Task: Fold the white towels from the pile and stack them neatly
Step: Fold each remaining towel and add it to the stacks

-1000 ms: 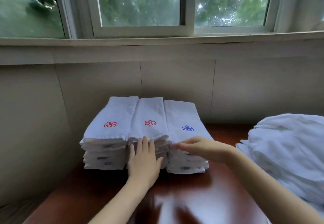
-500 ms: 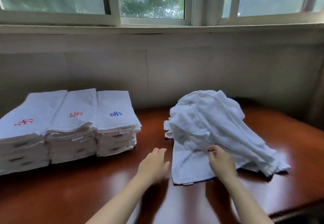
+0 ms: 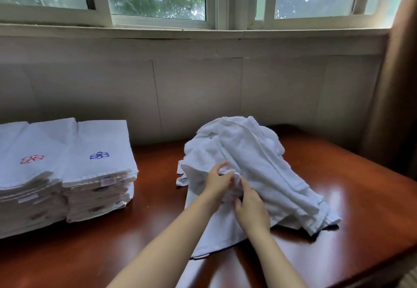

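We had both hands in the crumpled pile of white cotton towels (image 3: 252,165): left hand (image 3: 217,182) and right hand (image 3: 251,208), fingers curled into the cloth.

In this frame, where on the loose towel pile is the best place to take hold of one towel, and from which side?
Probably the hemmed edge running diagonally over the pile of unfolded towels: it lies exposed on top. Come from the near side, where the left hand and right hand already work.

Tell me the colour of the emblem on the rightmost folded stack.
Blue emblem, clearest in the head view.
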A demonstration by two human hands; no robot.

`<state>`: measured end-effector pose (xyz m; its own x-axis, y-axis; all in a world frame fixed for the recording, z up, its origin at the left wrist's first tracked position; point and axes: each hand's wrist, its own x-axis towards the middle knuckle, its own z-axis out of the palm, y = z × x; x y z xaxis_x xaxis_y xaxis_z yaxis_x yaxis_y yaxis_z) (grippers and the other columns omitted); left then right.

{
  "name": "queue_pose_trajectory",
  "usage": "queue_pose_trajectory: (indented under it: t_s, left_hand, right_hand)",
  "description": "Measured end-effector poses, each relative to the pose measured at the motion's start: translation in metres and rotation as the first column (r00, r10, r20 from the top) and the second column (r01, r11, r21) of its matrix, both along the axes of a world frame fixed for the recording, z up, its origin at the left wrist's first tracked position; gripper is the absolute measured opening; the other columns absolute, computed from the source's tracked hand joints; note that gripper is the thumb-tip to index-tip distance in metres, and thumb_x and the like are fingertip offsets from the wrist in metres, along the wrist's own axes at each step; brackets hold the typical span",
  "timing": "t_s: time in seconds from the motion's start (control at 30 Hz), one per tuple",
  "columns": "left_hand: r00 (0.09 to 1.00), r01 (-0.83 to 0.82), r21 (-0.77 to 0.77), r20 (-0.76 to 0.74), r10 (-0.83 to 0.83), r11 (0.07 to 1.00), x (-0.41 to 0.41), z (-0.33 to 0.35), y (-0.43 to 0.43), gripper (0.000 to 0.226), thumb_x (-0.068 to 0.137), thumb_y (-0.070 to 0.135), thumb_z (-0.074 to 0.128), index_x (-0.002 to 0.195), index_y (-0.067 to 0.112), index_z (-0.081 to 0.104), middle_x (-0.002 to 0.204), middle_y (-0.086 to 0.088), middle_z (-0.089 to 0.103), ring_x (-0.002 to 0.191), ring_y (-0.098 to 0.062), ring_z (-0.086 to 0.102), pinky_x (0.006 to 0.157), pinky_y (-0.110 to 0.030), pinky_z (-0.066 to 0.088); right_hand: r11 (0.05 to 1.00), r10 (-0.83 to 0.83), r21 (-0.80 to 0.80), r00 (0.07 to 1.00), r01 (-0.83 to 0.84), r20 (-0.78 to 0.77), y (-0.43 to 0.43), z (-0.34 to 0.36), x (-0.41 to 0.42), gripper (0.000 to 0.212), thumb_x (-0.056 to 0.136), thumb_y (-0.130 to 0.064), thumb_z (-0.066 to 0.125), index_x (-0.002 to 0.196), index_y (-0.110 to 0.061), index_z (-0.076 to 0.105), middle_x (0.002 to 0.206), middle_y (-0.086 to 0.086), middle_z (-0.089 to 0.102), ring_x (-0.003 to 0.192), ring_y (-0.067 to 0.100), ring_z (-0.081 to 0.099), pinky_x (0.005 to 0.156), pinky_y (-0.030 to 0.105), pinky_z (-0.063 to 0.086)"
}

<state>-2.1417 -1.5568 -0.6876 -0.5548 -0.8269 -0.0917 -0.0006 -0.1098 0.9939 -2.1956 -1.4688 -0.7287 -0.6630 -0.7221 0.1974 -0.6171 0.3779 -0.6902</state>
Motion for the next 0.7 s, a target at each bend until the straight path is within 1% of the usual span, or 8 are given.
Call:
queue_pose_trajectory:
  t_s: [0.03, 0.1, 0.2, 0.3, 0.4, 0.5, 0.6, 0.7]
  left_hand:
    - [1.0, -0.013, -0.013, 0.023, 0.014, 1.0, -0.001, 0.001, 0.001, 0.037, 0.088, 0.004, 0.053, 0.121, 0.02, 0.057, 0.092, -0.01, 0.066, 0.066, -0.01, 0.059, 0.058, -0.017, 0.049]
    - [0.998, -0.042, -0.028, 0.035, 0.043, 0.999, 0.0, 0.002, 0.003, 0.033, 0.086, 0.0, 0.049, 0.111, 0.013, 0.065, 0.076, -0.005, 0.063, 0.061, -0.008, 0.057, 0.055, -0.015, 0.049]
    - [0.997, -0.076, -0.053, -0.023, 0.075, 0.996, 0.011, 0.007, 0.01, 0.033, 0.085, -0.004, 0.046, 0.088, 0.016, 0.071, 0.06, 0.001, 0.057, 0.053, -0.007, 0.05, 0.052, -0.014, 0.046]
    - [0.987, -0.137, -0.131, -0.105, 0.123, 0.982, 0.043, 0.014, 0.016, 0.036, 0.084, -0.005, 0.047, 0.077, 0.019, 0.073, 0.051, 0.007, 0.052, 0.048, -0.003, 0.045, 0.05, -0.012, 0.041]
    - [0.969, -0.184, -0.144, -0.191, 0.155, 0.972, 0.087, 0.021, 0.016, 0.038, 0.083, -0.008, 0.049, 0.073, 0.017, 0.076, 0.052, 0.004, 0.053, 0.048, -0.004, 0.045, 0.05, -0.014, 0.041]
    - [0.973, -0.182, -0.204, -0.176, 0.147, 0.962, 0.122, 0.026, 0.021, 0.038, 0.081, -0.009, 0.05, 0.075, 0.016, 0.078, 0.053, 0.003, 0.054, 0.048, -0.002, 0.046, 0.052, -0.011, 0.043]
    - [0.976, -0.191, -0.234, -0.145, 0.16, 0.953, 0.143, 0.03, 0.026, 0.038, 0.08, -0.01, 0.049, 0.08, 0.016, 0.077, 0.052, 0.005, 0.056, 0.047, 0.0, 0.046, 0.052, -0.008, 0.042]
    - [0.971, -0.239, -0.266, -0.045, 0.235, 0.934, 0.16, 0.029, 0.023, 0.037, 0.079, -0.01, 0.05, 0.085, 0.014, 0.076, 0.048, 0.008, 0.053, 0.045, 0.001, 0.045, 0.049, -0.004, 0.039]
  right_hand:
    - [1.0, -0.013, -0.021, 1.0, 0.013, -0.003, -0.001, 0.0, -0.001, 0.059, 0.094, -0.02, 0.048, 0.148, -0.033, 0.026, 0.136, -0.001, 0.053, 0.123, 0.02, 0.05, 0.095, 0.034, 0.045]
    - [0.998, -0.034, -0.051, 0.999, 0.033, -0.015, -0.002, 0.002, 0.002, 0.055, 0.095, -0.025, 0.048, 0.147, -0.032, 0.029, 0.134, -0.002, 0.055, 0.121, 0.019, 0.053, 0.091, 0.032, 0.046]
    - [0.996, -0.074, -0.065, 0.994, 0.068, -0.087, -0.004, 0.006, 0.011, 0.06, 0.095, -0.036, 0.048, 0.149, -0.034, 0.022, 0.131, -0.001, 0.054, 0.117, 0.021, 0.054, 0.085, 0.032, 0.046]
    - [0.987, -0.159, -0.022, 0.959, 0.159, -0.235, -0.001, 0.017, 0.014, 0.068, 0.091, -0.031, 0.052, 0.149, -0.034, 0.018, 0.124, 0.003, 0.046, 0.113, 0.024, 0.048, 0.087, 0.034, 0.044]
    - [0.968, -0.249, -0.051, 0.91, 0.247, -0.333, 0.003, 0.028, 0.014, 0.063, 0.084, -0.016, 0.053, 0.143, -0.033, 0.038, 0.118, 0.008, 0.043, 0.106, 0.029, 0.043, 0.091, 0.038, 0.039]
    - [0.961, -0.271, -0.153, 0.89, 0.23, -0.366, 0.005, 0.031, 0.022, 0.053, 0.083, -0.006, 0.053, 0.132, -0.027, 0.057, 0.113, 0.011, 0.047, 0.102, 0.034, 0.044, 0.091, 0.042, 0.037]
    - [0.981, -0.177, -0.151, 0.899, 0.126, -0.4, 0.006, 0.031, 0.036, 0.062, 0.086, 0.0, 0.048, 0.142, -0.026, 0.043, 0.133, 0.02, 0.045, 0.123, 0.037, 0.042, 0.104, 0.047, 0.032]
    - [0.997, -0.002, 0.071, 0.919, 0.032, -0.394, 0.007, 0.032, 0.047, 0.06, 0.09, -0.01, 0.041, 0.146, -0.034, 0.034, 0.152, 0.013, 0.023, 0.141, 0.029, 0.019, 0.115, 0.043, 0.018]
